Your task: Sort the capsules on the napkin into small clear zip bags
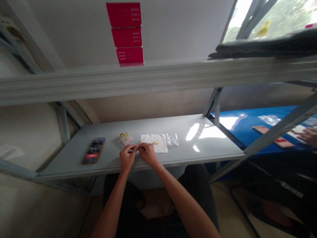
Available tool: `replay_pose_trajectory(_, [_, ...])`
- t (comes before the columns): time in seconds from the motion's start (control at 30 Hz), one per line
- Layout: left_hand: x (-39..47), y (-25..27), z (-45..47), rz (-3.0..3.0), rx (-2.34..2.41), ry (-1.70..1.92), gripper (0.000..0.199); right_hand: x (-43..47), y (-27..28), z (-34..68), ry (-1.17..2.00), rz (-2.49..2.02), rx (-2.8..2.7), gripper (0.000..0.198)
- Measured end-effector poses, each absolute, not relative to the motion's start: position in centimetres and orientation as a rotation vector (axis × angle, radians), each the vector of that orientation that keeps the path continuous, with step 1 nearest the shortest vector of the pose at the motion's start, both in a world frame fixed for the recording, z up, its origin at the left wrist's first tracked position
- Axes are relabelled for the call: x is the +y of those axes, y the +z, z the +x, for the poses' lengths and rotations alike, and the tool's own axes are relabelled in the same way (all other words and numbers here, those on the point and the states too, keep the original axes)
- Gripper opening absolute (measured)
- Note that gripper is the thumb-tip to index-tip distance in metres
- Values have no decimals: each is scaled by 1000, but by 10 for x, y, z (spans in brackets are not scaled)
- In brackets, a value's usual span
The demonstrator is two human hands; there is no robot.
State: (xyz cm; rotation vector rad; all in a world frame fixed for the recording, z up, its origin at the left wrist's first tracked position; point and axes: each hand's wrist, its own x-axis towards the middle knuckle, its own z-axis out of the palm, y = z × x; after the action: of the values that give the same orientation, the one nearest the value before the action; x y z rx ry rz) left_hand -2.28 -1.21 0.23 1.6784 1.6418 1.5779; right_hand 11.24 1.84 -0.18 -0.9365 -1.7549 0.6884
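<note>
My left hand [128, 156] and my right hand [148, 153] meet fingertip to fingertip above the front part of the grey shelf [183, 153]. Both are closed in a pinch; whatever lies between the fingers is too small to make out. Just behind my right hand lies a white cloth or paper sheet [161, 147], with several small yellow pieces [155, 143] on it. Beyond my left hand sits a clear plastic bag [120, 140] with small yellow items at its top. A second clear bag [172, 139] rests at the sheet's right edge.
A blurred-out phone-like object [94, 150] lies on the shelf at left. Red boxes [128, 38] stand on the upper shelf, whose beam [148, 81] crosses overhead. At right, a metal brace [277, 129] borders a blue table [237, 132], where another person's hand [309, 135] shows.
</note>
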Motion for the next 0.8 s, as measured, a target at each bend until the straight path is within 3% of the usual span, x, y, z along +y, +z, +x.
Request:
replay_pose_trajectory(0.2, [-10, -1, -24, 1697, 1658, 1548, 33, 20, -4, 113, 677, -901, -1766, 19])
replay_pose_trajectory(0.8, [10, 24, -11, 2063, 1841, 1597, 14, 35, 8, 126, 450, -1172, -1613, 14])
